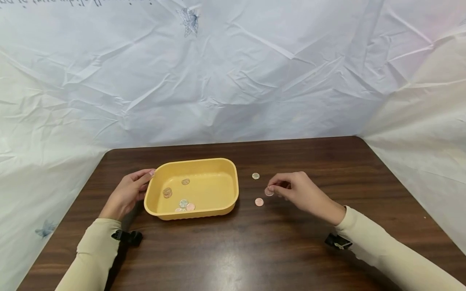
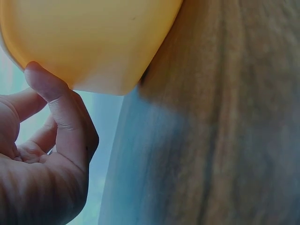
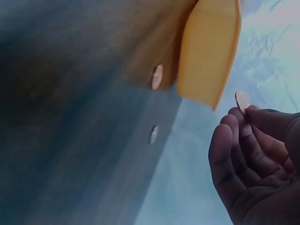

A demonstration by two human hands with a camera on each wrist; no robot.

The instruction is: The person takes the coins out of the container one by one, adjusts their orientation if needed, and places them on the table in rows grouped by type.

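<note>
A yellow plastic tray point(image 1: 212, 190) sits on the table, with several coins point(image 1: 183, 203) lying in its left half and near its front side. My left hand point(image 1: 125, 193) holds the tray's left edge at the upper corner; in the left wrist view a fingertip point(image 2: 38, 75) touches the tray wall. Right of the tray, my right hand point(image 1: 300, 192) pinches a copper-coloured coin point(image 3: 242, 101) between thumb and fingers, just above the table. Two more coins lie flat near that hand: a pale gold one point(image 1: 256, 176) farther back and a copper one point(image 1: 259, 202) closer in.
The dark wood table point(image 1: 233, 250) has rounded far corners. White wrinkled sheeting point(image 1: 233, 89) hangs behind it and along both sides. A black wrist device point(image 1: 127, 237) is on the left sleeve, another point(image 1: 338, 241) on the right.
</note>
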